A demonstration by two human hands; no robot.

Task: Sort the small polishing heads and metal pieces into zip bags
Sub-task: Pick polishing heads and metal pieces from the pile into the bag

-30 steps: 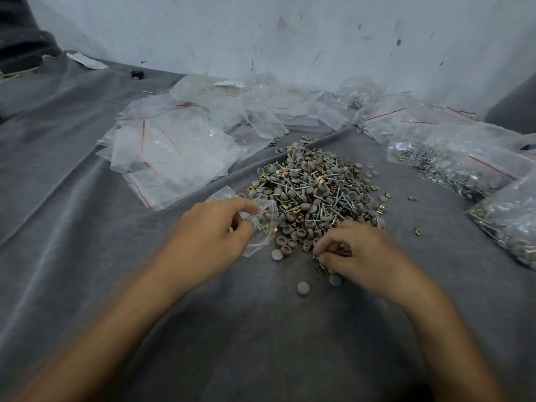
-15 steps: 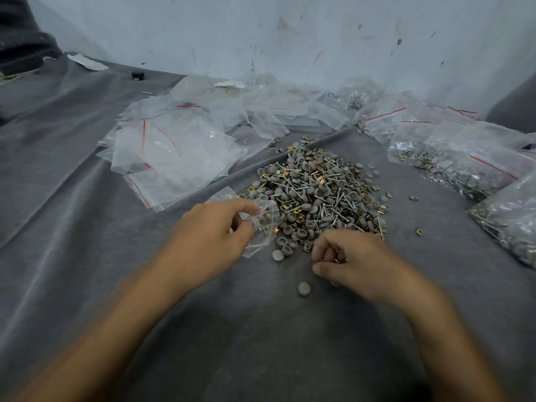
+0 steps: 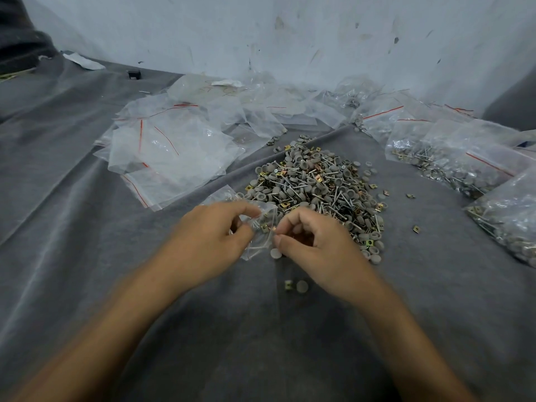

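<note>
Clear bag (image 3: 259, 245) partly behind left hand (image 3: 207, 240)

Grey polishing heads (image 3: 316, 187) with gold metal pieces (image 3: 318, 178); clear red-striped bags (image 3: 171, 152) on grey cloth (image 3: 87, 256).

— What sort of place am I looking into?

— A small packing workshop, I'd say. I see a cloth-draped grey bench (image 3: 75, 256) pushed against a scuffed, stained white wall (image 3: 290, 39).

— What makes it a workshop to you?

— The heap of polishing heads and metal pieces (image 3: 313, 187) lying loose on it. There are flat empty zip bags (image 3: 174, 152) with red seal lines piled to the left, and filled bags (image 3: 452, 166) on the right.
</note>
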